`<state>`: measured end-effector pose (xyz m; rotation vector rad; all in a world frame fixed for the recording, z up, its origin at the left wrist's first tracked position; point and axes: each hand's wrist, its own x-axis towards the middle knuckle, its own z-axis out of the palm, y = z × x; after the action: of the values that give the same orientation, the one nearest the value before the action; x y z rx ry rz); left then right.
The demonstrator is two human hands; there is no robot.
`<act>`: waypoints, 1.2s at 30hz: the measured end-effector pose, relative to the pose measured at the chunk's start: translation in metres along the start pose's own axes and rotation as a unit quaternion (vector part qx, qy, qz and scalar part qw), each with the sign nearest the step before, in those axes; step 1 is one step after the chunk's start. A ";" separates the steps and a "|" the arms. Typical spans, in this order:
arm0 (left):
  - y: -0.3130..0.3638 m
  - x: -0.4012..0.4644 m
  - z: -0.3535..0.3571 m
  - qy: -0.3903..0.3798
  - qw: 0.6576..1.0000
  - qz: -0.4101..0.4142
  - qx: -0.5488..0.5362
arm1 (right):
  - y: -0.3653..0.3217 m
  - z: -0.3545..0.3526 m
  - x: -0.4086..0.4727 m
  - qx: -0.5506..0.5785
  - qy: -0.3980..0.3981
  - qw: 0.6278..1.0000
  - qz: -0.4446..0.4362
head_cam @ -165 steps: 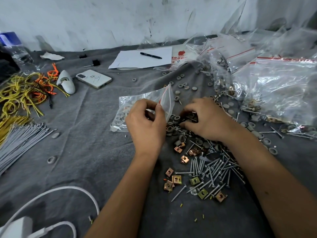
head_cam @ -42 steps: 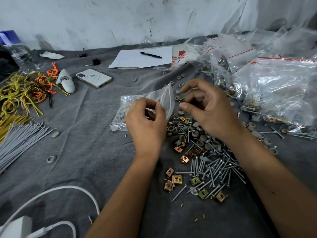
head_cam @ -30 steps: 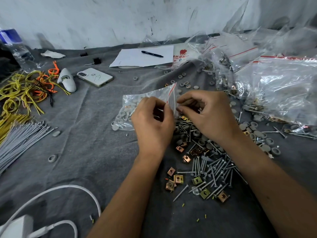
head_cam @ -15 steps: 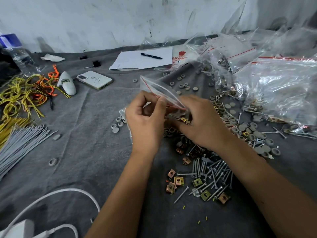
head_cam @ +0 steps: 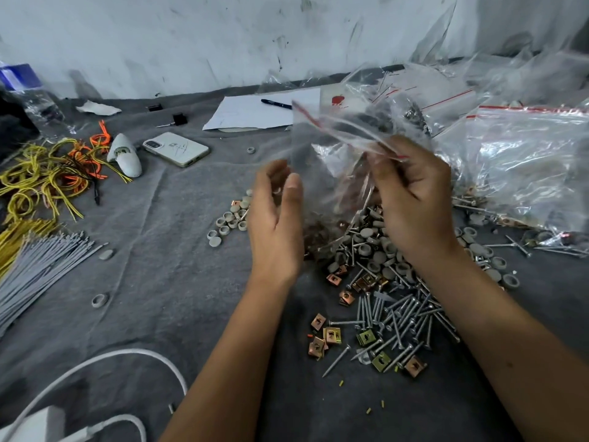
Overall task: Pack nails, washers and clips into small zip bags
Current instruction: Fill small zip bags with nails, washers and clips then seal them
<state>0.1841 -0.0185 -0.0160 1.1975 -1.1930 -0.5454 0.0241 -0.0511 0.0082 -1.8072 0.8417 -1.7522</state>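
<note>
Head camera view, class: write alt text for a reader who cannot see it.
A person's right hand pinches a blurred small zip bag raised above a pile of nails, grey washers and metal clips on a grey cloth. The left hand is open beside the bag.

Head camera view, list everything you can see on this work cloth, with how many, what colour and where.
zip bag: one, clear, red strip, held up centre
nails: many, silver, lower right
clips: several, copper and brass, beside nails
washers: many, grey, centre
large bags: several, clear, right
phone: one, white, upper left
pen: one, dark, on paper
wires: many, yellow and orange, left
left hand: open beside bag
right hand: pinches bag
</note>
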 end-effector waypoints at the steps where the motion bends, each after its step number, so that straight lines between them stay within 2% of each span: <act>1: 0.001 -0.001 0.001 -0.033 0.999 0.009 0.002 | -0.001 -0.001 0.002 0.035 0.010 0.999 0.008; 3: 0.003 -0.001 0.001 -0.072 0.997 0.017 -0.008 | -0.001 -0.004 0.009 0.070 0.046 0.996 0.032; 5: 0.003 0.000 0.002 -0.078 0.996 0.007 -0.040 | 0.001 -0.007 0.012 0.073 0.082 0.992 0.065; 7: 0.001 0.001 0.003 -0.066 0.996 -0.005 -0.059 | 0.004 -0.007 0.011 0.099 0.091 0.981 0.144; 10: -0.001 0.001 0.006 -0.016 0.997 -0.034 -0.069 | 0.004 -0.008 0.010 0.154 0.032 0.953 0.259; 14: -0.005 0.002 0.009 0.009 0.992 -0.059 -0.109 | 0.005 -0.006 0.006 0.097 -0.104 0.933 0.330; 18: -0.005 0.002 0.008 0.005 0.990 -0.072 -0.121 | 0.003 -0.006 0.005 0.097 -0.098 0.938 0.318; 22: -0.007 0.001 0.008 0.009 0.996 -0.066 -0.051 | 0.001 -0.008 0.008 0.080 -0.056 0.967 0.235; 25: -0.006 -0.001 0.009 -0.020 0.997 -0.063 -0.029 | 0.001 -0.006 0.007 0.051 -0.023 0.978 0.200; 33: 0.000 -0.005 0.012 -0.055 0.995 -0.048 -0.064 | 0.008 -0.007 0.007 0.078 -0.014 0.967 0.244; 36: 0.001 -0.005 0.012 -0.067 0.991 -0.075 -0.089 | 0.010 -0.009 0.008 0.087 -0.004 0.963 0.253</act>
<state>0.1713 -0.0187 -0.0187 1.1156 -1.1459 -0.8397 0.0140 -0.0629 0.0075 -1.3338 1.0055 -1.4318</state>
